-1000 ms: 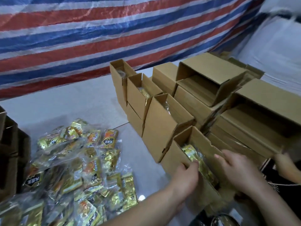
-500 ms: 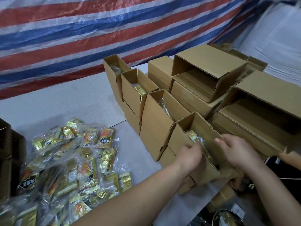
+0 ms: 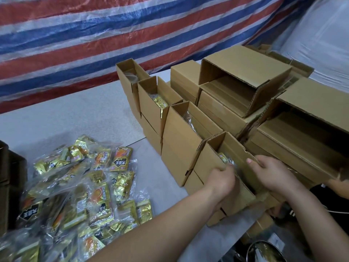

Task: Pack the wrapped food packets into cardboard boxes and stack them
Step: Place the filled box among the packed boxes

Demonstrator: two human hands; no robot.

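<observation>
Between both hands (image 3: 222, 181), open box (image 3: 213, 167)

A pale grey surface (image 3: 79, 110) carries everything. A loose heap of gold and orange wrapped packets (image 3: 79, 188) lies on its near left part. To the right, stacks of brown cardboard boxes (image 3: 179, 148) stand on it in a row, several open at the top.

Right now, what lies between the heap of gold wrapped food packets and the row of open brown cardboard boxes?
In the head view, only bare grey tabletop lies between the heap of gold wrapped food packets and the row of open brown cardboard boxes.
</observation>
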